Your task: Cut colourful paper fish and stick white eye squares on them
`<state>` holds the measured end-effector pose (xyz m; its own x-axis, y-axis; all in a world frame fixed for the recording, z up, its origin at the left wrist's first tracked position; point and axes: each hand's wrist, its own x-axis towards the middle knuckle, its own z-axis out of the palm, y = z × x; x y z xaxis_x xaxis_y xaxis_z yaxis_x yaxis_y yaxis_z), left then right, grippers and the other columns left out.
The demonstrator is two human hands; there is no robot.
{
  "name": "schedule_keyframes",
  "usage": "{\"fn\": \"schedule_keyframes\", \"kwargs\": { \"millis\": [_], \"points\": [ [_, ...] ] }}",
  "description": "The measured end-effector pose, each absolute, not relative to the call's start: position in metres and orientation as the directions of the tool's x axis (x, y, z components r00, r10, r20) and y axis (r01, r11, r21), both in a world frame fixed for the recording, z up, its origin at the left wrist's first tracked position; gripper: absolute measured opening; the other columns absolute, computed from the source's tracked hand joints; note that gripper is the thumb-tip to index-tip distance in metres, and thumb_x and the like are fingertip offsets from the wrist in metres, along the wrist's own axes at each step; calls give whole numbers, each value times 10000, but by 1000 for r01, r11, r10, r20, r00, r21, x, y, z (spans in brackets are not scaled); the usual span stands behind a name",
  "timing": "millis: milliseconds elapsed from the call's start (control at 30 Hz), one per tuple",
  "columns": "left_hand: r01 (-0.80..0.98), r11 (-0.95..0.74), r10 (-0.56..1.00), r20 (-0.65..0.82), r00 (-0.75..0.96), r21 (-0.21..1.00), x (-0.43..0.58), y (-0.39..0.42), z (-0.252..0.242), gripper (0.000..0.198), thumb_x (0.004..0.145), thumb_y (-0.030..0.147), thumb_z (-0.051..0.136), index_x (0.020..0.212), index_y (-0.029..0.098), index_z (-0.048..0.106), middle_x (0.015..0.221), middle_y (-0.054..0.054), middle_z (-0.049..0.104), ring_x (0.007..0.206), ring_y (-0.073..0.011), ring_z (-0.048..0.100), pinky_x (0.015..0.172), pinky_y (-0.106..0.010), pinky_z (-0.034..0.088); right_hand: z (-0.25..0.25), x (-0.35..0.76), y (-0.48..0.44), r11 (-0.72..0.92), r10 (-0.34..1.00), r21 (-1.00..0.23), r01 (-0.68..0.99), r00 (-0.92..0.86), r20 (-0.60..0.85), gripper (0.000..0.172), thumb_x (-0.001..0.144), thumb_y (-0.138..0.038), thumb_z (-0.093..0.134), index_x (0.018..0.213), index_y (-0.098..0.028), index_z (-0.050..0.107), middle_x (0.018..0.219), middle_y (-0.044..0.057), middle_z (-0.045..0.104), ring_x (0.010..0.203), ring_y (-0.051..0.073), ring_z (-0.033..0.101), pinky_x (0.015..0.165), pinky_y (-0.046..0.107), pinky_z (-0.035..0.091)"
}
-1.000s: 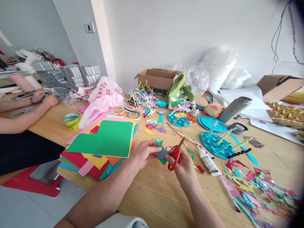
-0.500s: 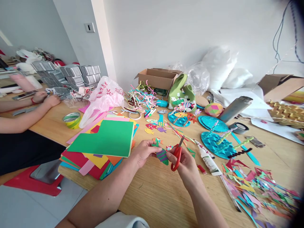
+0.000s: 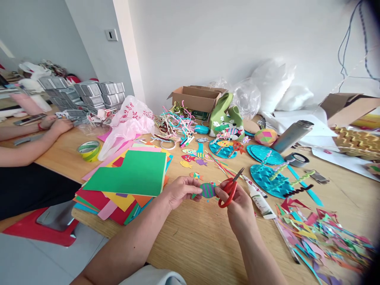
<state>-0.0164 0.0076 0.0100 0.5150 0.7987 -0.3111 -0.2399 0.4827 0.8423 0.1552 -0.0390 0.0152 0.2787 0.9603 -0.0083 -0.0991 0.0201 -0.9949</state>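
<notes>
My left hand [image 3: 178,191] pinches a small green paper fish with purple stripes [image 3: 207,190] just above the wooden table [image 3: 202,241]. My right hand [image 3: 239,206] grips red-handled scissors [image 3: 229,188], whose blades point up and to the right, away from the fish. Both hands meet at the fish, near the table's front middle. More small paper fish [image 3: 190,157] lie a little behind my hands.
A stack of coloured paper with a green sheet on top [image 3: 130,174] lies to the left. A glue bottle [image 3: 259,201], blue paper plates [image 3: 268,180] and a heap of paper scraps [image 3: 320,233] sit right. Another person's arms [image 3: 32,138] rest at far left beside a tape roll [image 3: 88,150].
The fish has turned from hanging upright to lying sideways between my hands. My right hand with the scissors has shifted slightly right, the blades now tilting further right.
</notes>
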Motion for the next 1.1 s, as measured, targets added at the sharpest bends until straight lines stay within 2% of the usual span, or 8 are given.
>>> {"fn": "schedule_keyframes", "kwargs": {
  "millis": [167,367,433,633,800,967,1100],
  "points": [
    [-153,457,715,-260,649,876,-18,5,12,375,564,338,847,829,124,689,773,-50,661,667,-137,595,660,-285,444,14,156,-40,-10,982,-997,-72,189,-24,384,587,-379,821,824,-187,588,769,10,603,664,133,533,563,239,437],
    [-43,388,736,-282,615,921,-16,3,13,302,558,353,834,704,136,683,691,-16,644,653,-130,571,669,-274,419,16,152,-41,-55,996,-998,-13,71,-55,415,575,-419,831,838,-187,610,710,-5,577,679,151,547,578,246,439],
    [-83,396,754,-272,599,915,-15,3,13,296,560,352,831,698,136,684,696,-21,654,659,-135,580,673,-274,423,17,152,-42,-54,995,-998,-19,79,-55,418,593,-437,821,853,-185,612,731,5,591,685,153,551,591,253,442],
    [-249,413,864,-291,409,876,-14,7,13,316,534,351,843,723,146,695,754,-31,680,684,-137,593,705,-280,444,12,152,-42,-50,999,-999,5,11,-50,377,596,-385,832,823,-188,605,777,13,621,719,156,567,646,266,454],
    [-205,421,838,-293,460,883,-14,7,11,327,543,356,836,741,132,702,739,-35,668,669,-135,585,685,-284,445,8,150,-41,-26,999,-1000,2,32,-26,363,588,-352,831,818,-194,600,776,-1,613,712,147,560,638,258,448],
    [-148,420,797,-286,531,895,-16,6,11,308,562,334,812,762,124,708,703,-26,651,641,-126,573,637,-266,431,12,151,-41,-25,997,-1000,19,67,-23,384,585,-391,828,812,-193,591,780,3,607,701,147,555,609,249,438],
    [-133,421,787,-288,545,897,-16,5,13,296,553,317,810,748,115,715,697,-40,659,642,-139,579,636,-278,446,13,152,-41,4,999,-995,102,47,8,383,679,-499,745,850,-190,594,776,21,616,701,162,570,617,267,448]
  ]
}}
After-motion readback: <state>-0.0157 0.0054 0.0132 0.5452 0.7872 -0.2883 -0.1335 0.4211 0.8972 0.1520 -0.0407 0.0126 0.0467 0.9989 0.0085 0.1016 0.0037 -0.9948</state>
